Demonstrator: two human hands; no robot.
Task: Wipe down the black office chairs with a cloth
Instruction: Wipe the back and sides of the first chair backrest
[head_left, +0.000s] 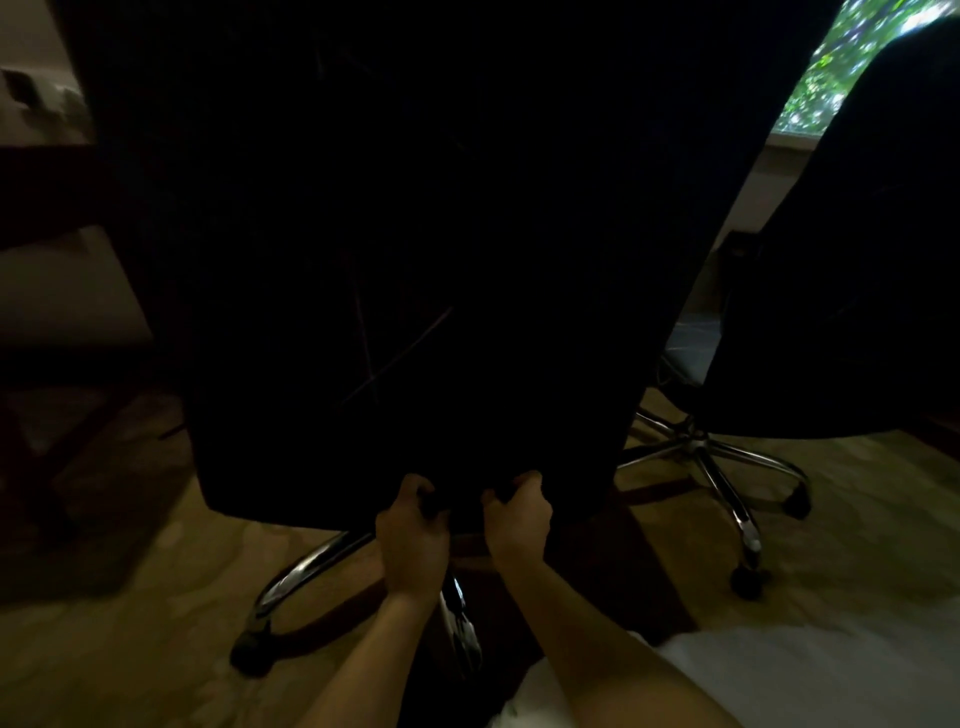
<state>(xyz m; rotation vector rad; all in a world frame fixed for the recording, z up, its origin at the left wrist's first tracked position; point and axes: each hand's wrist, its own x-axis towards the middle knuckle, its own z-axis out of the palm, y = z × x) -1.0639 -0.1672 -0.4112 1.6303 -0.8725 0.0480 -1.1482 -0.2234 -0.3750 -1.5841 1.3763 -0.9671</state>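
the black office chair (415, 234) rises just ahead of our hands; left hand (413, 538) and right hand (519, 512) both grip its backrest's bottom edge, patterned carpet (130, 649) open beneath them.

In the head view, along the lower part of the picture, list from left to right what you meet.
Near chair's castor → left hand → right hand → second chair's chrome base → its castor.

A dim room has patterned tan carpet (130, 649), a pale wall (31, 31), and a bright window showing green foliage (831, 67) at upper right.
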